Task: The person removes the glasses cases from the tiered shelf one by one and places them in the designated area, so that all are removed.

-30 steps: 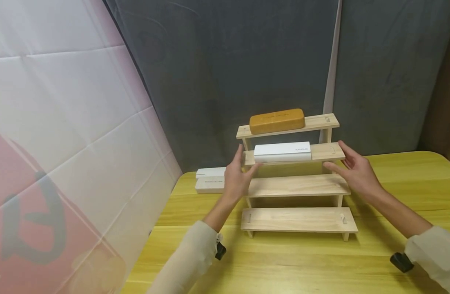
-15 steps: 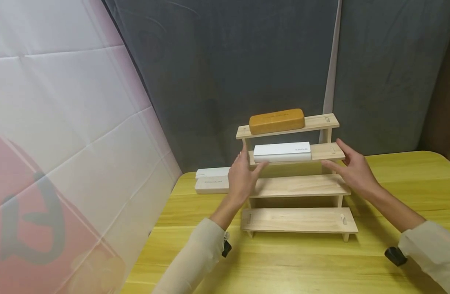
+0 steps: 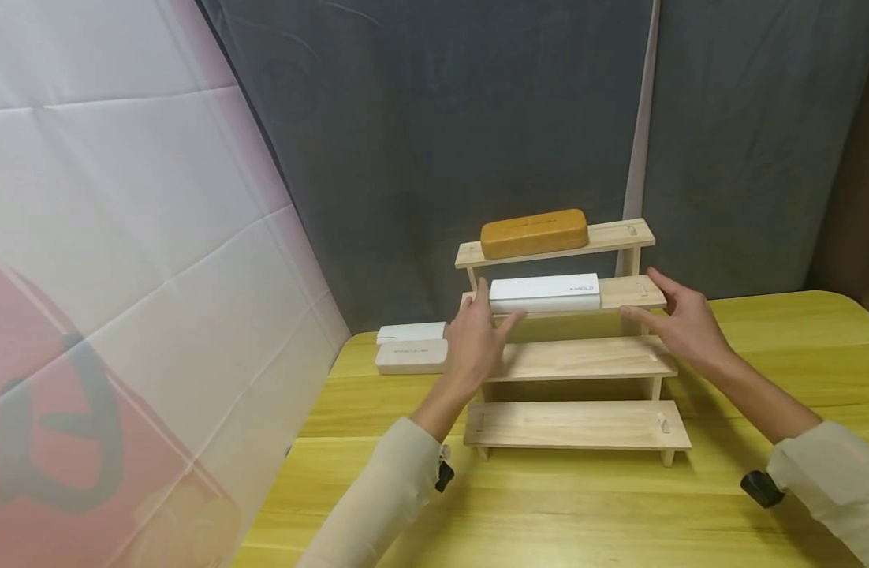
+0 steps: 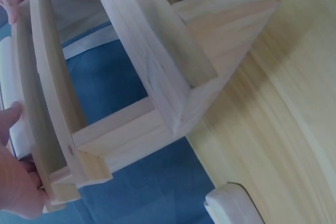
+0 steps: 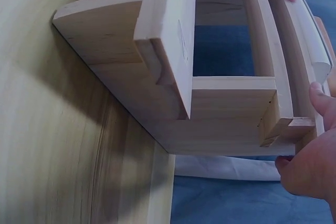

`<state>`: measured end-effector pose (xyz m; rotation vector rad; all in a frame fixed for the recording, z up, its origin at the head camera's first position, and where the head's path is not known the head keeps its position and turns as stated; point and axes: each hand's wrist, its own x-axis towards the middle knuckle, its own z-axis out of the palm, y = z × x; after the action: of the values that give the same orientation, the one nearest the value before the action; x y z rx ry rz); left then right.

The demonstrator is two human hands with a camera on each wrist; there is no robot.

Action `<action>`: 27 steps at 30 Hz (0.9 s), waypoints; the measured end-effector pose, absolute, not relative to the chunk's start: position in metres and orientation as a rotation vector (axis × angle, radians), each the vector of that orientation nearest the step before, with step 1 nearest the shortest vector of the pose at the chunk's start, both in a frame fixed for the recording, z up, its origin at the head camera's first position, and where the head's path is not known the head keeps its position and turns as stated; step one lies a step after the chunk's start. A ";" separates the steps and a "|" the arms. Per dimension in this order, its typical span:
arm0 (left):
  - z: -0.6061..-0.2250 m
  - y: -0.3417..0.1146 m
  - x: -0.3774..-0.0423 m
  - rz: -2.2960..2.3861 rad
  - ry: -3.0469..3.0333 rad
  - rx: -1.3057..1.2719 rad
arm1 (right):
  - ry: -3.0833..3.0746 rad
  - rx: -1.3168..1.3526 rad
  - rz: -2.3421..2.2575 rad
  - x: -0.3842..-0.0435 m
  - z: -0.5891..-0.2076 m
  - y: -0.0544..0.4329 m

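A stepped wooden display rack (image 3: 576, 426) stands on the table, with several shelves. On its second shelf from the top (image 3: 622, 292) lies a long white glasses case (image 3: 546, 293). My left hand (image 3: 471, 335) holds the left part of that shelf, its fingers beside the case's left end and its thumb along the front edge. At the other end, my right hand (image 3: 686, 323) grips the same shelf, thumb in front and fingers around the end. An orange-brown glasses case (image 3: 534, 234) rests on the top shelf. The right wrist view shows the right thumb close to the white case (image 5: 310, 30).
To the left of the rack, a beige glasses case (image 3: 411, 357) and a white case (image 3: 411, 333) lie on the yellow wood-grain table (image 3: 548, 521). A dark grey curtain (image 3: 434, 118) hangs behind. A white printed cloth (image 3: 136, 197) borders the left side.
My left hand has slid right along the second shelf, up to the white glasses case's left end. The right hand has shifted very slightly left. Rack and cases look unmoved.
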<state>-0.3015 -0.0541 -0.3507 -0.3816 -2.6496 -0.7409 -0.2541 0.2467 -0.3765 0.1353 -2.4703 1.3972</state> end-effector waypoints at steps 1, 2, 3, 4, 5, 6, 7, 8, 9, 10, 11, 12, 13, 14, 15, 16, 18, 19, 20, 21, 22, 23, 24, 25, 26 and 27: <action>-0.350 -0.053 -0.301 -0.738 -2.654 -0.385 | -2.471 0.136 1.392 -0.254 -0.376 0.247; -0.350 -0.053 -0.301 -0.734 -2.655 -0.389 | -2.470 0.139 1.386 -0.254 -0.376 0.246; -0.350 -0.052 -0.301 -0.736 -2.651 -0.394 | -2.469 0.140 1.381 -0.254 -0.376 0.246; -0.350 -0.052 -0.300 -0.733 -2.647 -0.398 | -2.468 0.142 1.376 -0.254 -0.376 0.245; -0.350 -0.052 -0.300 -0.734 -2.640 -0.403 | -2.467 0.143 1.372 -0.254 -0.376 0.245; -0.351 -0.052 -0.300 -0.734 -2.627 -0.409 | -2.466 0.145 1.371 -0.253 -0.376 0.245; -0.351 -0.052 -0.300 -0.738 -2.618 -0.415 | -2.464 0.145 1.368 -0.253 -0.376 0.245; -0.351 -0.052 -0.300 -0.746 -2.606 -0.423 | -2.463 0.145 1.363 -0.253 -0.376 0.245; -0.352 -0.052 -0.300 -0.753 -2.595 -0.431 | -2.463 0.146 1.359 -0.253 -0.376 0.245; -0.352 -0.052 -0.300 -0.762 -2.582 -0.439 | -2.462 0.146 1.357 -0.252 -0.377 0.245; -0.352 -0.053 -0.299 -0.774 -2.570 -0.447 | -2.460 0.148 1.353 -0.252 -0.377 0.245; -0.353 -0.053 -0.299 -0.783 -2.561 -0.450 | -2.459 0.149 1.350 -0.252 -0.377 0.245; -0.353 -0.053 -0.299 -0.790 -2.553 -0.451 | -2.457 0.148 1.346 -0.252 -0.377 0.245; -0.353 -0.054 -0.299 -0.793 -2.545 -0.454 | -2.456 0.148 1.345 -0.251 -0.377 0.245; -0.353 -0.054 -0.298 -0.798 -2.539 -0.455 | -2.456 0.147 1.343 -0.251 -0.377 0.245; -0.354 -0.054 -0.298 -0.803 -2.535 -0.457 | -2.456 0.145 1.342 -0.251 -0.377 0.245; -0.353 -0.055 -0.297 -0.811 -2.530 -0.462 | -2.456 0.141 1.344 -0.250 -0.376 0.245; -0.353 -0.055 -0.297 -0.822 -2.526 -0.466 | -2.457 0.142 1.346 -0.250 -0.376 0.245; -0.352 -0.055 -0.297 -0.835 -2.523 -0.473 | -2.457 0.143 1.347 -0.250 -0.376 0.245; -0.351 -0.056 -0.297 -0.849 -2.525 -0.478 | -2.457 0.145 1.349 -0.250 -0.376 0.244; -0.350 -0.056 -0.298 -0.863 -2.526 -0.485 | -2.457 0.147 1.351 -0.250 -0.375 0.244; -0.350 -0.057 -0.299 -0.877 -2.529 -0.494 | -2.457 0.150 1.352 -0.250 -0.375 0.244; -0.349 -0.058 -0.300 -0.899 -2.535 -0.501 | -2.456 0.153 1.355 -0.250 -0.375 0.244; -0.348 -0.058 -0.301 -0.923 -2.543 -0.513 | -2.456 0.154 1.357 -0.250 -0.375 0.245; -0.347 -0.059 -0.303 -0.945 -2.556 -0.523 | -2.455 0.155 1.360 -0.250 -0.375 0.245; -0.346 -0.060 -0.304 -0.972 -2.570 -0.532 | -2.454 0.157 1.365 -0.251 -0.375 0.245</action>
<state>-0.3041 -0.0595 -0.3462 -0.5324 -2.5700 -0.9718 -0.2506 0.2449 -0.3751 0.1569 -2.4544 1.3647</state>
